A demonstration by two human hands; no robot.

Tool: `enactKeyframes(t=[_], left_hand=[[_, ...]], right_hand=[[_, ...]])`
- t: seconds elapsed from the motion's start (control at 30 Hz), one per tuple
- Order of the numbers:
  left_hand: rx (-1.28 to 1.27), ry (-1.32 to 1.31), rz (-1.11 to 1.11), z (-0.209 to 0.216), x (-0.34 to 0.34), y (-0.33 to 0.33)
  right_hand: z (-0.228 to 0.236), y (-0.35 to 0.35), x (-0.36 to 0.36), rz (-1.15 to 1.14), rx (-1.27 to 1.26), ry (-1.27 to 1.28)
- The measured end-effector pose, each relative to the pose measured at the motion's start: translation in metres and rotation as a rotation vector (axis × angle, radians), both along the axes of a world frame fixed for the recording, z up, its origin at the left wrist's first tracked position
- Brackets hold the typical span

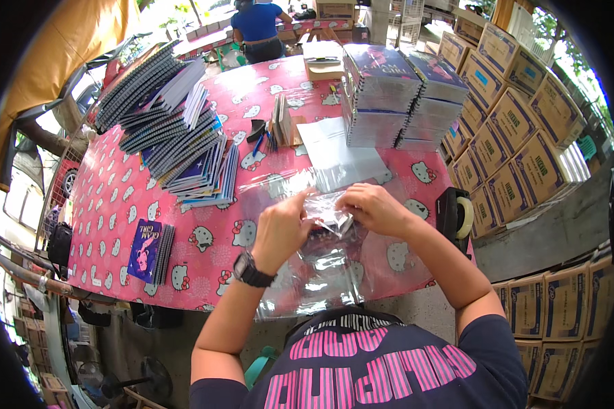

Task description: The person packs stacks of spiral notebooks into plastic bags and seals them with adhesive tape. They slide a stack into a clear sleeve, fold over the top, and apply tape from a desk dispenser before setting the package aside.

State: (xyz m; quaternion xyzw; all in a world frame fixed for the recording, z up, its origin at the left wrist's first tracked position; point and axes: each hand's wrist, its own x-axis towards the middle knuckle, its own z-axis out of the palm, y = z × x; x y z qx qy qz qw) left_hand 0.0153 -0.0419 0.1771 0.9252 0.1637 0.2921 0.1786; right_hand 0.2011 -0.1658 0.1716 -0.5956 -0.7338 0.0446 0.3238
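Note:
Transparent plastic film (pixel 331 211) is bunched between my two hands near the table's front edge. My left hand (pixel 286 221), with a black watch (pixel 247 267) on the wrist, pinches its left side. At the right side, my right hand (pixel 368 208) has its fingers closed on the same film. Something dark lies partly under the film; glare hides what it is. More loose plastic (pixel 314 279) spreads toward my body. Just beyond my hands rests a whitish sheet (pixel 341 153).
Spiral notebooks in tall stacks (pixel 382 88) stand at the back right. A leaning heap of notebooks (pixel 164 129) fills the left, with a small purple pile (pixel 147 252) nearer. A tape dispenser (pixel 454 215) sits at the right edge. Cardboard boxes (pixel 512 136) rise beyond; a person (pixel 258 31) is at the back.

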Motion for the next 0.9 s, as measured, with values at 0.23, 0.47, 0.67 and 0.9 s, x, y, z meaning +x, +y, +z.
enactKeyframes(t=[0.23,0.47,0.67,0.9], left_hand=[[-0.473,0.166,-0.322,-0.011,0.025,0.057],[-0.166,-0.101,-0.203,-0.006,0.042,0.068],[-0.027,0.038,-0.291,-0.043,-0.018,0.032],[-0.359,0.181,0.044,-0.127,-0.048,-0.025]], right_hand=[[0.006,0.024,-0.001,-0.231,0.098,-0.082],[0.004,0.059,0.005,-0.217,0.109,0.188],[-0.06,0.016,-0.043,-0.091,0.115,0.073],[-0.144,-0.012,-0.079,-0.296,-0.049,0.305]])
